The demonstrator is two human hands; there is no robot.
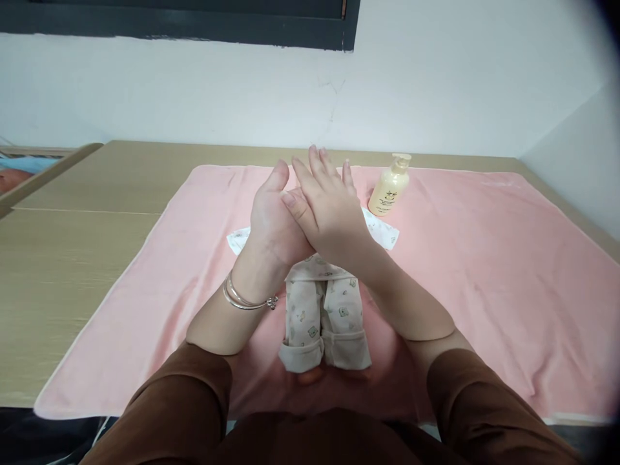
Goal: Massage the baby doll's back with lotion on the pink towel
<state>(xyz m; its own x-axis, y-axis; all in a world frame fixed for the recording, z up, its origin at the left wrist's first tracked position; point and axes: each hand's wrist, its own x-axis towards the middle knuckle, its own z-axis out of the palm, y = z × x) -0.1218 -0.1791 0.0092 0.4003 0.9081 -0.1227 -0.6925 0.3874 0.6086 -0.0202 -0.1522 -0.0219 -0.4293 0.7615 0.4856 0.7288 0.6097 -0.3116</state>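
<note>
Above the middle of the pink blanket, my left hand (274,223) is turned palm up, thumb out, with two silver bangles (237,300) at its wrist. My right hand (329,210) lies palm down across it, fingers stretched and spread. The palms touch, and I cannot see anything held between them. Beneath them lies a small white baby outfit (343,310) printed with bears, its trouser legs cuffed and its sleeves spread sideways. Small orange-brown shapes show under the cuffs. My hands hide the upper part, including whatever is inside.
A pale yellow pump bottle (386,192) stands upright behind and right of the outfit. The creased pink blanket (475,258) covers much of the wooden table (62,271). A white wall (436,84) rises behind, with a dark frame (194,26) at upper left.
</note>
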